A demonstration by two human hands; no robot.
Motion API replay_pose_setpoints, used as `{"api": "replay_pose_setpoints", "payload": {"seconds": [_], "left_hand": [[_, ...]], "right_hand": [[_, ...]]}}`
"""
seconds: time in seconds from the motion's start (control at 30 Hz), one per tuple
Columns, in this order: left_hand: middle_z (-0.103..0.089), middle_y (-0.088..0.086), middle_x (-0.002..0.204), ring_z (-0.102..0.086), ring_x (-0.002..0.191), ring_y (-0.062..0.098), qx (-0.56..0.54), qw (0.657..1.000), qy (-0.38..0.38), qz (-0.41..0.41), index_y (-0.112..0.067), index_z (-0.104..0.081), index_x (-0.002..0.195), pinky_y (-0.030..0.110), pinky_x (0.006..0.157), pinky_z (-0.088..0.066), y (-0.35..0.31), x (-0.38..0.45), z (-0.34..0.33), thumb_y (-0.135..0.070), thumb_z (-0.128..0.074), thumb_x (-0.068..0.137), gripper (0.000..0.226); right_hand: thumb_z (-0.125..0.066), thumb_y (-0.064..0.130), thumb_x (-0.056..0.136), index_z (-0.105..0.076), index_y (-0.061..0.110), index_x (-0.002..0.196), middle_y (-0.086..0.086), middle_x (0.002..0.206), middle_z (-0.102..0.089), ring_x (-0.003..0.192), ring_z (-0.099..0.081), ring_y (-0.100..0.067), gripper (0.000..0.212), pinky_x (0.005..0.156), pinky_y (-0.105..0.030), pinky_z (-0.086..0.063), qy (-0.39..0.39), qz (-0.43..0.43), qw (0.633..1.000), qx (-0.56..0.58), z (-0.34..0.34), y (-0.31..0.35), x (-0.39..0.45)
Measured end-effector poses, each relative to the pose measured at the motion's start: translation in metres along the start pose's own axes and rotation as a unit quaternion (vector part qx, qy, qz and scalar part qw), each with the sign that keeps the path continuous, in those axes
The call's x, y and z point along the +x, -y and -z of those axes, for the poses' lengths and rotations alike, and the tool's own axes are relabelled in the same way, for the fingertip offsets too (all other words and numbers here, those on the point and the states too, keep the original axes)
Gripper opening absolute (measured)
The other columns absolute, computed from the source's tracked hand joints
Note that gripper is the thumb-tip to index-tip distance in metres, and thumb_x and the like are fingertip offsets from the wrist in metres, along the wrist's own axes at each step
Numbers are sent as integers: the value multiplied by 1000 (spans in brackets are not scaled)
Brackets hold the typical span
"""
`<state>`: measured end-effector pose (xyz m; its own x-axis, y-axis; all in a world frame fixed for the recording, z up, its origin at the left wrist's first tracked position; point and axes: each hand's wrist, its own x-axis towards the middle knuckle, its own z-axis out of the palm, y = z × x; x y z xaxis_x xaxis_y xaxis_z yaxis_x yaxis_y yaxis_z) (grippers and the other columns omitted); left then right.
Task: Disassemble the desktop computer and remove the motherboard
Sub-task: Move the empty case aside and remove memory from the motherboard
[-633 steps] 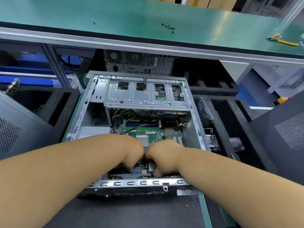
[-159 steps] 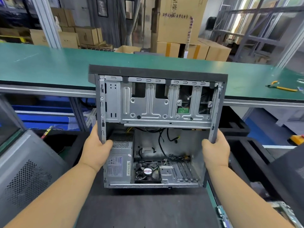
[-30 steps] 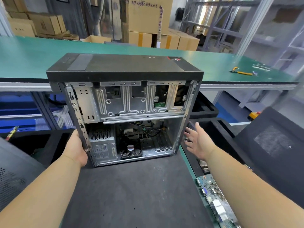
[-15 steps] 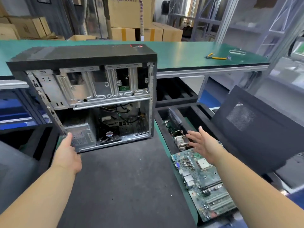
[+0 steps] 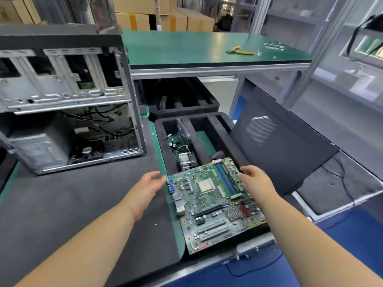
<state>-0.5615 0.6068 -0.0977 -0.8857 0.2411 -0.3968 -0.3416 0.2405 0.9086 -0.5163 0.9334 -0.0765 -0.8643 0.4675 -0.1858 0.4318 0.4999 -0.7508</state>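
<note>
The green motherboard (image 5: 213, 201) lies flat at the right edge of the dark mat (image 5: 72, 204), partly over the black foam tray (image 5: 207, 125). My right hand (image 5: 253, 179) grips the board's far right edge with curled fingers. My left hand (image 5: 150, 183) hovers open just off the board's left edge, beside the port row, and is slightly blurred. The emptied desktop case (image 5: 62, 96) stands upright at the left of the mat, its open side facing me, with the power supply and loose cables still inside.
A heatsink (image 5: 186, 160) with wires sits in a slot of the foam tray. The black side panel (image 5: 279, 146) leans at the right. Yellow-handled pliers (image 5: 240, 51) lie on the green bench behind. Cardboard boxes are stacked farther back.
My left hand let go of the case and moved right to the motherboard's left edge. My right hand dropped onto the board's far right edge. The view swung right.
</note>
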Motion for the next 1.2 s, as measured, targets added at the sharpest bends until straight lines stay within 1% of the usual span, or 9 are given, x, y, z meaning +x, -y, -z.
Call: {"api": "replay_pose_setpoints", "payload": {"seconds": [0.1,0.2,0.27,0.43,0.6,0.7,0.93,1.03,1.2], "left_hand": [[-58,-9,115,-58,105,10,190,980,31,-47,-36,-49,123,25,89,-45,6,1,-28,-47,-77,73,58],[-49,-12,123,-53,112,10,435,894,15,-105,-37,-46,129,29,96,-44,11,1,-44,-62,-74,63,76],[-47,-11,127,-52,114,12,493,860,-3,-132,-36,-45,128,30,96,-45,13,2,-50,-63,-72,63,75],[-49,-9,121,-55,105,14,518,843,-25,-141,-31,-48,124,29,86,-48,11,2,-56,-56,-76,65,70],[-48,-14,111,-53,94,9,516,838,-44,-170,-35,-48,114,27,76,-48,4,-5,-49,-59,-72,64,60],[-47,-16,106,-52,92,8,501,844,-61,-183,-37,-48,109,27,74,-48,-1,-15,-33,-63,-70,62,57],[-49,-17,96,-49,88,8,517,835,-113,-151,-33,-52,100,24,70,-43,17,-52,47,-65,-66,59,54],[-48,-18,90,-49,83,7,510,841,-140,-113,-34,-49,91,24,66,-43,37,-74,91,-65,-64,55,50],[-50,-19,87,-53,79,5,490,852,-178,-46,-36,-41,91,28,66,-48,70,-111,157,-63,-63,52,52]], "right_hand": [[-61,56,83,-54,23,131,-1,128,-57,114,-54,-26,59,93,-45,-49,11,-16,994,-105,4,-16,6],[-64,64,77,-42,21,141,-5,140,-44,114,-52,-26,80,87,-41,-49,58,-51,989,-127,-2,-20,9],[-64,64,78,-39,21,142,-5,142,-41,104,-52,-22,81,77,-35,-46,67,-53,988,-131,-7,-20,11],[-68,50,82,-41,16,142,-6,136,-46,78,-57,-11,74,64,-29,-45,41,-53,989,-131,-13,-17,11],[-65,35,82,-45,16,141,-6,119,-56,59,-59,-16,66,49,-26,-42,-3,-11,997,-79,-12,-4,7],[-64,36,82,-44,18,143,-6,131,-52,60,-60,-16,66,50,-25,-41,-14,19,996,-84,-14,18,6],[-67,35,83,-46,18,143,-5,125,-58,69,-57,-13,65,62,-27,-45,51,80,991,-99,-84,91,-11],[-68,34,82,-47,20,142,0,99,-61,67,-61,-13,65,63,-29,-49,86,112,985,-98,-134,121,-26],[-68,38,84,-46,21,138,0,134,-56,79,-54,-13,60,73,-30,-46,154,166,966,-124,-219,160,-48]]}}
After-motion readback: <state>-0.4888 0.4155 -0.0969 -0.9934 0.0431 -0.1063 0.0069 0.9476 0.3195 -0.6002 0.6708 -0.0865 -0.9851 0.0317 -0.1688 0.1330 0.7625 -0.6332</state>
